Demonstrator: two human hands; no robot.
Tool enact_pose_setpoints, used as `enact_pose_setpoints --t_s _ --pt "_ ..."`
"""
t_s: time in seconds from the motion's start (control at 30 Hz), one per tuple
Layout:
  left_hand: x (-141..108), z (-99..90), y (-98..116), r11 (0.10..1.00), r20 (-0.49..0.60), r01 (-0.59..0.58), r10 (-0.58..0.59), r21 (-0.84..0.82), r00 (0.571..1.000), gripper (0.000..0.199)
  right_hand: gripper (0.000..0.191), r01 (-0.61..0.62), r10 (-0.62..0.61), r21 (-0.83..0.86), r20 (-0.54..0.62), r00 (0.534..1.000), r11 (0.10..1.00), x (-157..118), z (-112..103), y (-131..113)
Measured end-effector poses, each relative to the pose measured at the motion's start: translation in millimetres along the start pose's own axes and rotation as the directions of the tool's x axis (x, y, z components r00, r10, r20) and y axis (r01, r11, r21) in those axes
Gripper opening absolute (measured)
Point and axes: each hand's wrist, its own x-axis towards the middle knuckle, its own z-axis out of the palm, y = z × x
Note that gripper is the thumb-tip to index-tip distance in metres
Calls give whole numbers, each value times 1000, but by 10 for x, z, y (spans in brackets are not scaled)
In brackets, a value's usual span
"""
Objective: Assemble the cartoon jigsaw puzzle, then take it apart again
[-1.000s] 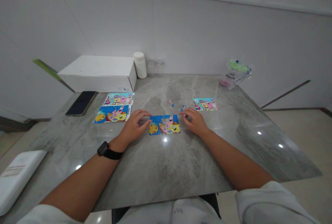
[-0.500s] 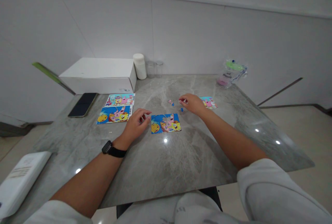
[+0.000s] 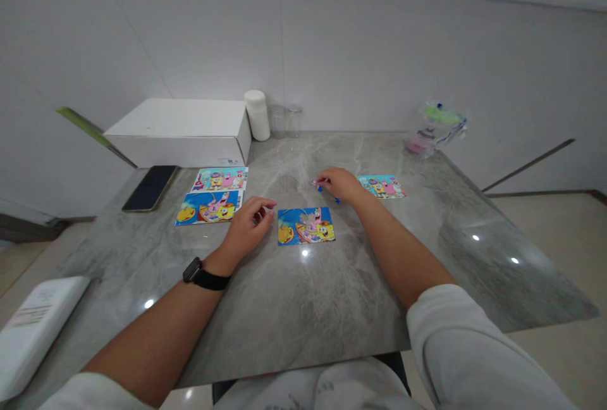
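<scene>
A small jigsaw puzzle (image 3: 306, 233) with a blue, pink and yellow cartoon picture lies flat on the table, with a gap in its upper middle. My left hand (image 3: 250, 220) rests just left of it, fingers loosely curved and thumb apart, holding nothing. Beyond the puzzle, my right hand (image 3: 337, 183) has its thumb and fingertips pinched at a small pink-and-white puzzle piece (image 3: 313, 183). Close under those fingers lies a blue puzzle piece (image 3: 320, 189). Another blue piece (image 3: 337, 200) sits below the hand. The fingertips partly cover the pieces.
Printed picture sheets (image 3: 212, 198) lie at left, near a phone (image 3: 150, 188) and a white box (image 3: 177, 131). A white bottle (image 3: 257, 116) and two glasses (image 3: 286, 121) stand at the back. Another picture puzzle (image 3: 384, 186) lies right; a plastic bag (image 3: 434, 131) stands behind.
My right hand has moved left to the small loose pieces, uncovering more of the picture puzzle on the right. My left hand stays beside the near puzzle. The view has shifted slightly.
</scene>
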Motion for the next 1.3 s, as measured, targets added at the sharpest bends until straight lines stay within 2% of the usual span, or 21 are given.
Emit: enact_pose_setpoints --t_s 0.1,0.17,0.33,0.47,0.53,0.6,0.73,0.93,1.13,1.23,1.3 --pt "-3 5 1 1000 -5 9 -9 5 1000 22 24 44 -44 -3 47 998 999 -43 32 -26" --pt "0 5 4 1000 -6 9 -9 6 1000 22 22 34 -32 -25 68 997 999 -60 25 -8" --pt "7 8 11 1000 -5 1 -1 -7 1000 20 20 -131 136 -111 43 990 985 -69 -8 97" --pt "6 6 14 1000 -2 11 -11 -4 1000 20 21 -184 185 -122 -2 983 975 -65 -5 113" --pt "5 4 14 1000 2 19 -19 1 1000 20 25 -157 152 -118 -54 987 981 -61 12 77" --pt "4 4 11 1000 5 22 -22 2 1000 20 30 -81 71 -113 -86 994 990 -55 40 18" --pt "5 14 -5 1000 2 17 -17 6 1000 20 33 39 -45 -114 -49 998 993 -40 90 -123" --pt "5 20 -7 1000 5 11 -11 -13 1000 21 25 -44 45 -169 -3 999 985 -63 27 -244" --pt "1 14 -14 1000 13 14 -14 -17 1000 21 38 -137 136 -148 -16 991 980 -88 -9 -244" --pt "-4 18 -25 1000 14 7 -7 -17 1000 20 33 -109 107 -119 -26 994 987 -79 -10 -200" --pt "-7 22 -34 1000 11 1 -1 -23 1000 20 32 -40 44 -116 35 998 992 -67 -16 -166"
